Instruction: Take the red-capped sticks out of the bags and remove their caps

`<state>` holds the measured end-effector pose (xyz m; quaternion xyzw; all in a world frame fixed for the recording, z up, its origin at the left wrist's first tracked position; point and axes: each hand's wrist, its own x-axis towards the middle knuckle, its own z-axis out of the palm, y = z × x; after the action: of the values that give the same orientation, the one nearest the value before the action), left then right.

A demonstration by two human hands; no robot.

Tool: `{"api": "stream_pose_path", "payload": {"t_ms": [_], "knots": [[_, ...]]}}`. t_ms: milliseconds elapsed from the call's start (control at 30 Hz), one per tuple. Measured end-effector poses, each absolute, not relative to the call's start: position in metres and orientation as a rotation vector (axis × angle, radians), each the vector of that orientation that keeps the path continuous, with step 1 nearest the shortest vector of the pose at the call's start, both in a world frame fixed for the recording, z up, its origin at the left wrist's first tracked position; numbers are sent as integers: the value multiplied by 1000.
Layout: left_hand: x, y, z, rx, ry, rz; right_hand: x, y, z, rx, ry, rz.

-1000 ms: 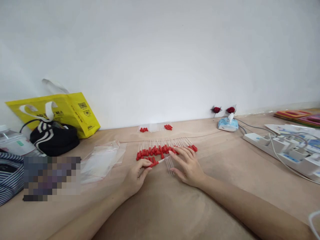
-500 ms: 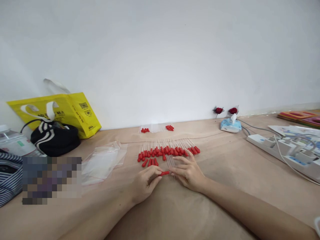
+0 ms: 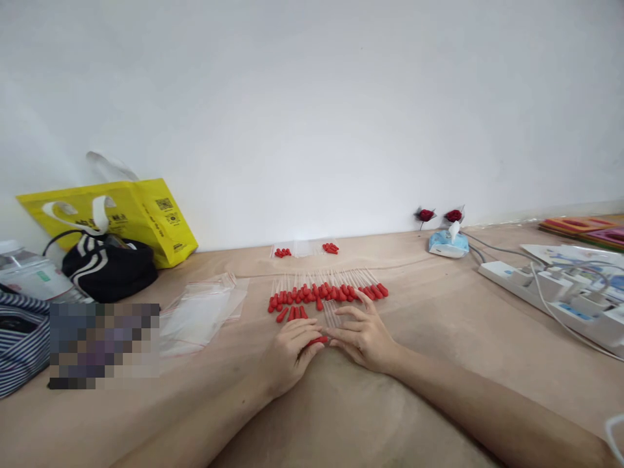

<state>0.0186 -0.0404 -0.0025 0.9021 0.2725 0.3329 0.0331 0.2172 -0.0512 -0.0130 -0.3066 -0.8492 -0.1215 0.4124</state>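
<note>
A row of clear thin droppers with red rubber bulbs [image 3: 327,292] lies on the tan table [image 3: 439,338] in front of me. A few loose red bulbs [image 3: 291,314] lie just below the row. My left hand [image 3: 291,354] pinches one red bulb [image 3: 319,340] between thumb and fingers. My right hand [image 3: 363,333] meets it from the right, fingers curled on a clear tube at that bulb. Both hands rest on the table.
Clear zip bags [image 3: 199,315] lie to the left. A yellow bag [image 3: 121,218] and a black bag [image 3: 108,268] stand at far left. Small packs of red bulbs [image 3: 306,249] sit by the wall. Wet wipes [image 3: 447,242] and a power strip [image 3: 560,299] with cables lie right.
My left hand drew a red-bulbed dropper out of the row toward me. My right hand left the row and came in to meet the left at the bulb.
</note>
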Motion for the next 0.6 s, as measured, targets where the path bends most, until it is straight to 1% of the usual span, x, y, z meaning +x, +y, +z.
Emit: {"api": "stream_pose_path", "payload": {"t_ms": [600], "knots": [[14, -45, -6, 2805, 735, 874, 221, -57, -10, -723, -2192, -266]]}}
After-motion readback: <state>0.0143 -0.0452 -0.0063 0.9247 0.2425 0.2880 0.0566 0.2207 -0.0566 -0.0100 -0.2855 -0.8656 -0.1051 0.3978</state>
